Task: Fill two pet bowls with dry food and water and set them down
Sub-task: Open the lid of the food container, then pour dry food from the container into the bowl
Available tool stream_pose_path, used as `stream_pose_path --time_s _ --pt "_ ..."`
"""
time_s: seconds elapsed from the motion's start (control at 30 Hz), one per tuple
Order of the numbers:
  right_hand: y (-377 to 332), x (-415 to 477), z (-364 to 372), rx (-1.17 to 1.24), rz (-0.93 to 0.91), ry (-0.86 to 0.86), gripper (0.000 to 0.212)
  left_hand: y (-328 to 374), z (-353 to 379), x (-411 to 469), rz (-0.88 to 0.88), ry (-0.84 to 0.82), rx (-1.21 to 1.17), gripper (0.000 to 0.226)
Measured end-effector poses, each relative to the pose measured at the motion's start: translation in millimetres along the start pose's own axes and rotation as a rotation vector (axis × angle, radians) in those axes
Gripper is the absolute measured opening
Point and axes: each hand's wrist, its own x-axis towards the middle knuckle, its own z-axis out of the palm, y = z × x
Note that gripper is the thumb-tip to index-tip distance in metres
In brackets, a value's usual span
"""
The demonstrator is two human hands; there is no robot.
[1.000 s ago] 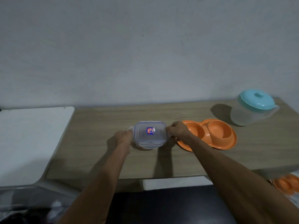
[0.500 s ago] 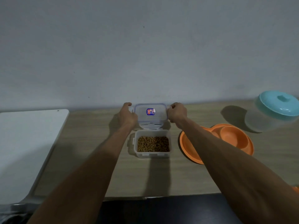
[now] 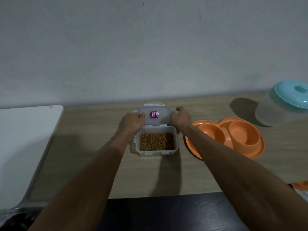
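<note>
Head view, left hand [image 3: 134, 121] and right hand [image 3: 180, 118] gripping lid [image 3: 160, 120], orange bowl [image 3: 241, 139], jug [image 3: 280, 107] rightward

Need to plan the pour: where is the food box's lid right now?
Head view, mid-table: the lid is just behind the open food box, gripped between the left hand and right hand.
</note>
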Motion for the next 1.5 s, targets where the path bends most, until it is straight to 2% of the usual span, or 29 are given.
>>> stream_pose_path --time_s 0.07,0.17,0.3,0.5,0.57,0.63,0.7,0.77,0.9,1.03,1.07,1.13,1.2,1.33,1.4,1.5 --pt "0 -9 -4 -0.018 0.001 -0.013 0.054 0 0 -2 -0.009 -0.008 -0.005 0.073" --pt "0 -31 -11 -0.077 -0.016 0.006 0.052 0 -2 -5 -0.028 -0.027 -0.035 0.075" --pt "6 -51 -16 -0.193 0.040 -0.076 0.054 -4 -1 -6 -0.023 -0.068 -0.046 0.090" --pt "8 -74 -17 -0.120 0.141 -0.099 0.079 10 -6 -19 -0.067 -0.102 0.012 0.078" --pt "14 -84 -16 -0.142 0.170 -0.093 0.080 8 -4 -15 -0.087 -0.093 -0.010 0.080" --pt "24 -89 -13 -0.150 0.187 -0.091 0.066 7 -1 -11 -0.104 -0.082 -0.041 0.083" --pt "32 -93 -12 -0.126 0.183 -0.109 0.038 8 0 -9 -0.119 -0.085 -0.045 0.083" --pt "35 -95 -12 -0.085 0.170 -0.122 0.027 10 0 -10 -0.119 -0.088 -0.046 0.084" --pt "29 -102 -30 0.020 0.136 -0.120 0.018 7 1 -6 -0.130 -0.091 -0.053 0.087" --pt "24 -106 -64 0.136 0.158 -0.122 0.022 9 -1 -15 -0.107 -0.045 -0.047 0.068" --pt "22 -106 -75 0.168 0.157 -0.114 0.021 8 0 -17 -0.112 -0.025 -0.047 0.070" --pt "18 -106 -99 0.228 0.137 -0.096 0.018 9 5 -28 -0.202 0.038 -0.096 0.078" --pt "15 -107 -126 0.292 0.104 -0.062 0.019 20 15 -53 -0.236 0.105 -0.165 0.068" --pt "16 -105 -180 0.300 0.076 0.035 0.026 48 48 -109 0.002 0.138 -0.247 0.042" --pt "21 -104 -199 0.308 0.056 0.098 0.022 58 64 -127 0.147 0.060 -0.167 0.050" --pt "27 -105 -214 0.298 0.031 0.206 0.019 68 84 -142 0.392 -0.049 0.050 0.077"
